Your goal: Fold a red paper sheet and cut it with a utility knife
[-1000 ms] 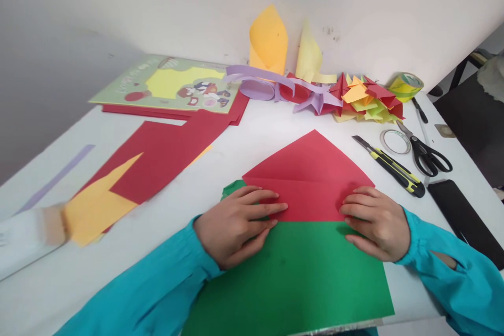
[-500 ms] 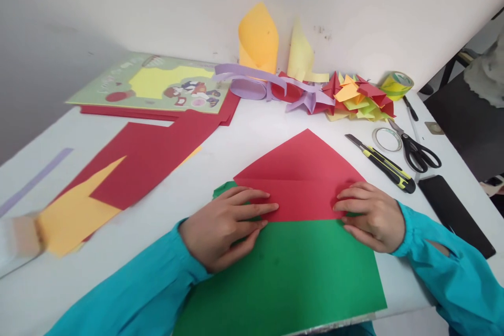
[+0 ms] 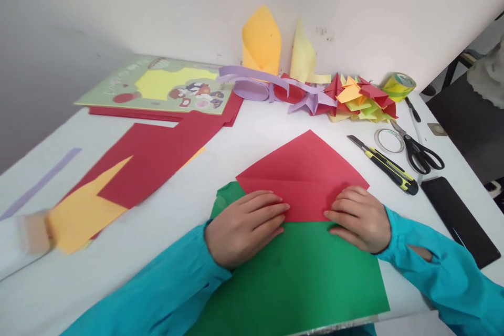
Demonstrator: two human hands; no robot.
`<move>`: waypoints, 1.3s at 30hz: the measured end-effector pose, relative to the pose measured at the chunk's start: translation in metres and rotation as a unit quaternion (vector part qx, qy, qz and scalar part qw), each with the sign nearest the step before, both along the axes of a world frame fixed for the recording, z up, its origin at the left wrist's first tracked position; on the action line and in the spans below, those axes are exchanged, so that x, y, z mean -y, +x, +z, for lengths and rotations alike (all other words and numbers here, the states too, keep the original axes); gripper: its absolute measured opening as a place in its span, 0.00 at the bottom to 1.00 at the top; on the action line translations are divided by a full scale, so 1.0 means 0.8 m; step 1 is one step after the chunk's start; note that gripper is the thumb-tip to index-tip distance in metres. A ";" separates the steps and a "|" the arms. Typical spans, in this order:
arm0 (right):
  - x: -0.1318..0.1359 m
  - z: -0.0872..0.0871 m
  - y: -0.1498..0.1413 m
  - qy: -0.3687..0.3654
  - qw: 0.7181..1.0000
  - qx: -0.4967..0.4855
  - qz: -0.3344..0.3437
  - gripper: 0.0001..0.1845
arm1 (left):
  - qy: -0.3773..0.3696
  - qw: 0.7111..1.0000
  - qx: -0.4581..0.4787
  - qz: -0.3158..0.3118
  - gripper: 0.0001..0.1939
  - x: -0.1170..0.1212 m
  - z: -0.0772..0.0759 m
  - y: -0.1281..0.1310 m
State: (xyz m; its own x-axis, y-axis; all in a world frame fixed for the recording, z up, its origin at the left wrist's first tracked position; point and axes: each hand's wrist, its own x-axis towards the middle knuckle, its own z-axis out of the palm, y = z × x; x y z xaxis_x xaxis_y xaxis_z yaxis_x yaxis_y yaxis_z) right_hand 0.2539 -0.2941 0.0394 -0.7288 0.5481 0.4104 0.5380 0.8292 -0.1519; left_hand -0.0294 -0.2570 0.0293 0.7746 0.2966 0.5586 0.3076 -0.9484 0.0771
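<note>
A sheet of red paper (image 3: 307,160) lies over green paper (image 3: 299,278), its peaked end facing the wall and a faint crease running across it. My left hand (image 3: 248,226) holds the lower left part of the red sheet, fingers on top and thumb by the near edge. At the lower right part, my right hand (image 3: 358,218) grips the same sheet in much the same way. Both hands are closed on the paper, and the thumb tips are partly hidden. The green paper has a crumpled corner (image 3: 228,192) left of the red sheet.
To the right lie a utility knife (image 3: 386,165), scissors (image 3: 421,155), a tape roll (image 3: 389,140) and a black flat case (image 3: 460,220). Folded paper shapes (image 3: 358,97) line the wall. Dark red paper (image 3: 153,152), orange paper (image 3: 86,215) and a picture board (image 3: 118,84) are at left.
Both hands have slid inward along the lower edge of the red paper, closer to each other. The view has shifted slightly.
</note>
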 end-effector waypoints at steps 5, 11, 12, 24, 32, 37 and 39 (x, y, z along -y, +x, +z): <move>0.001 -0.013 -0.015 0.062 0.998 -0.013 -0.026 0.10 | 0.055 0.998 0.015 0.012 0.13 0.008 -0.013 0.011; -0.003 -0.010 -0.036 0.124 0.991 0.000 -0.046 0.04 | 0.072 0.997 0.013 0.016 0.12 0.013 -0.013 0.021; -0.003 -0.008 -0.039 0.130 0.990 0.003 -0.044 0.05 | 0.076 0.997 0.010 0.020 0.11 0.013 -0.009 0.024; 0.007 0.000 -0.049 0.138 0.990 -0.002 0.001 0.09 | 0.071 0.995 0.057 0.039 0.10 0.038 -0.001 0.067; 0.011 0.004 -0.049 0.136 0.991 0.010 0.008 0.10 | 0.064 0.996 0.047 0.044 0.12 0.036 0.000 0.067; 0.012 0.005 -0.046 0.118 0.993 -0.016 -0.026 0.09 | 0.062 0.996 0.050 0.045 0.11 0.037 0.001 0.062; 0.012 0.005 -0.045 0.109 0.993 -0.026 -0.036 0.08 | 0.056 0.996 0.050 0.038 0.11 0.037 0.001 0.060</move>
